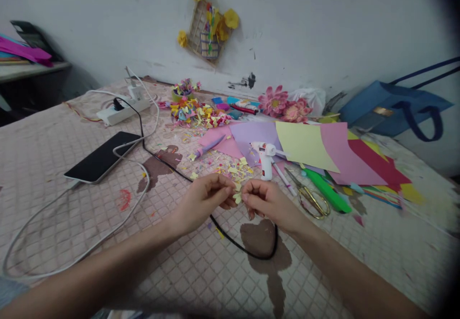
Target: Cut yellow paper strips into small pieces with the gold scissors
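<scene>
Between my two hands, above the table, is a small pale-yellow paper flower (237, 197). My left hand (212, 195) pinches it from the left with thumb and fingertips. My right hand (266, 199) is closed in a pinch at the flower's right edge; whether it grips the paper there is hard to see. Just beyond my fingers lie many tiny paper cutouts (235, 166). A white hot glue gun (266, 161) rests behind my right hand, its black cord (233, 239) looping beneath both hands.
Gold-handled scissors (313, 201), a green craft knife (327, 189) and coloured paper sheets (305, 142) lie to the right, near a blue bag (391, 108). A tablet (104, 157) with a white cable and a power strip (124, 110) are left. Heaped paper flowers (197, 113) stand behind.
</scene>
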Available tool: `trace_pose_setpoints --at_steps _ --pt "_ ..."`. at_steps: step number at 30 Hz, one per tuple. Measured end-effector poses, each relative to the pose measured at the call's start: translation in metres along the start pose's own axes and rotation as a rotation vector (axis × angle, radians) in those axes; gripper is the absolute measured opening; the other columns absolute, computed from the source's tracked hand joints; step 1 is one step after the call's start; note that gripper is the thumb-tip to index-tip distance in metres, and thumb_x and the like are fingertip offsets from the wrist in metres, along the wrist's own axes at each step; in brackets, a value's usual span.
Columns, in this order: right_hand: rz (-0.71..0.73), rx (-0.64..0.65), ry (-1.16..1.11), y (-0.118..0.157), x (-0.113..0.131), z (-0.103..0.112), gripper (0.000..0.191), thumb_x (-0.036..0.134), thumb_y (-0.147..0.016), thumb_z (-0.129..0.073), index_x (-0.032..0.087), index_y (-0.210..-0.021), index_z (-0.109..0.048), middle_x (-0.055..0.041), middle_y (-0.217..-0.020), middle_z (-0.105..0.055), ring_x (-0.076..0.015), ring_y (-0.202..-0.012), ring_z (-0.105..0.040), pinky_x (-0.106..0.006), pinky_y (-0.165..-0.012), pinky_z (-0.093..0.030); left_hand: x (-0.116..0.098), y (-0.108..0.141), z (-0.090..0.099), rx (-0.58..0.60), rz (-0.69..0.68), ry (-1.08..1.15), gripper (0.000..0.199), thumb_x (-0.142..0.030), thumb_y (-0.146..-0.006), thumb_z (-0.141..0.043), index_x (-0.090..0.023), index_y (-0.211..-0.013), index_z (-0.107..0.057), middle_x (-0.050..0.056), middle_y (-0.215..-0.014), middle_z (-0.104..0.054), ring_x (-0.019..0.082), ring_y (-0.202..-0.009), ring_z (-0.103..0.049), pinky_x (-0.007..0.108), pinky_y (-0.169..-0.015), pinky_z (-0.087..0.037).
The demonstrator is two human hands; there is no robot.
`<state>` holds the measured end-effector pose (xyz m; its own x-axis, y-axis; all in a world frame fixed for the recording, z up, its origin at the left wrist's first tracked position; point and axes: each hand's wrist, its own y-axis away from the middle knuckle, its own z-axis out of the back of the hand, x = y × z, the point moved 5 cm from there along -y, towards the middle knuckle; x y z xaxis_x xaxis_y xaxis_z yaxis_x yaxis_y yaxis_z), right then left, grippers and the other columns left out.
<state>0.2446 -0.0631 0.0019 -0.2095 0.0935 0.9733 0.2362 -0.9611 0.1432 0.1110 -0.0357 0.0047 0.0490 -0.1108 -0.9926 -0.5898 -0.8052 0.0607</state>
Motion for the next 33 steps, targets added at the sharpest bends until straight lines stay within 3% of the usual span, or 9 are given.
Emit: trace_pose_setpoints --at_steps 7,15,26,33 --pt "0.013 0.005 -0.050 0.001 0.001 -0.004 0.015 0.025 -0.080 -0.053 0.015 -0.068 -0.050 0.0055 -0.053 -0.047 -0.0046 -0.043 -0.046 -0.015 -0.038 -0.030 0.005 0.002 -0.004 0.058 0.038 -0.070 0.017 -0.026 -0.078 -0.057 -0.009 -0.080 -0.054 0.003 -0.066 -0.061 0.011 -0.060 -0.059 0.022 -0.057 -0.047" --pt "0.035 -0.013 -0.113 0.006 -0.003 0.000 0.010 0.025 -0.082 -0.054 0.018 -0.090 -0.051 0.0048 -0.064 -0.051 -0.0041 -0.047 -0.049 -0.014 -0.038 -0.029 0.010 0.001 -0.002 0.073 0.103 -0.001 0.017 -0.026 -0.078 -0.056 -0.010 -0.078 -0.053 0.004 -0.066 -0.064 0.009 -0.056 -0.059 0.020 -0.054 -0.047" --pt "0.040 0.022 -0.166 0.004 0.001 -0.008 0.011 0.024 -0.079 -0.059 0.017 -0.080 -0.051 0.0049 -0.062 -0.053 -0.0045 -0.049 -0.048 -0.016 -0.042 -0.034 0.012 0.004 -0.003 0.116 0.087 0.000 0.020 -0.030 -0.079 -0.056 -0.010 -0.080 -0.054 0.004 -0.067 -0.064 0.009 -0.057 -0.059 0.021 -0.055 -0.046" --pt "0.049 -0.009 -0.140 0.003 -0.002 -0.006 0.018 0.032 -0.080 -0.058 0.016 -0.076 -0.052 0.0046 -0.060 -0.052 -0.0049 -0.047 -0.046 -0.017 -0.041 -0.033 0.017 0.003 -0.008 0.192 0.186 0.084 0.025 -0.036 -0.078 -0.057 -0.011 -0.078 -0.054 0.005 -0.073 -0.065 0.010 -0.059 -0.061 0.021 -0.056 -0.047"
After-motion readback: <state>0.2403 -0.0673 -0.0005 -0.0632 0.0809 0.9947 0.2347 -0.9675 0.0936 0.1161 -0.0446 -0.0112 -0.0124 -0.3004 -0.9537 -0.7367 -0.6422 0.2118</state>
